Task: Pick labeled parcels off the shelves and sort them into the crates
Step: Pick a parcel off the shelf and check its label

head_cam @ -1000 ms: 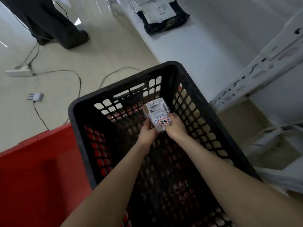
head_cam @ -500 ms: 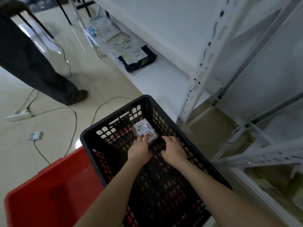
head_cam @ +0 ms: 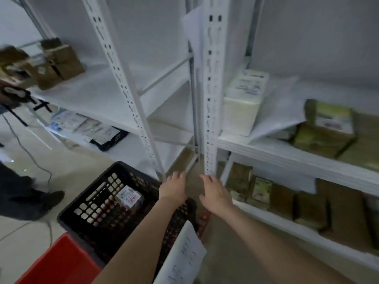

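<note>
A white barcode-labelled parcel (head_cam: 128, 196) is seen in the black crate (head_cam: 68, 219). Left hand (head_cam: 174, 188) and right hand (head_cam: 215, 193) are held empty, fingers spread

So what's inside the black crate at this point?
One small labeled parcel lies in the black crate, toward its far end. Nothing else shows on the visible floor. The left forearm and a sheet of paper cover the near part, so that area cannot be checked.

Two crates showing: one black crate (head_cam: 90, 192), one red crate (head_cam: 61, 261). One small labeled parcel (head_cam: 129, 196), one tall white box (head_cam: 244, 99). And two hands: left hand (head_cam: 173, 188), right hand (head_cam: 215, 194).
</note>
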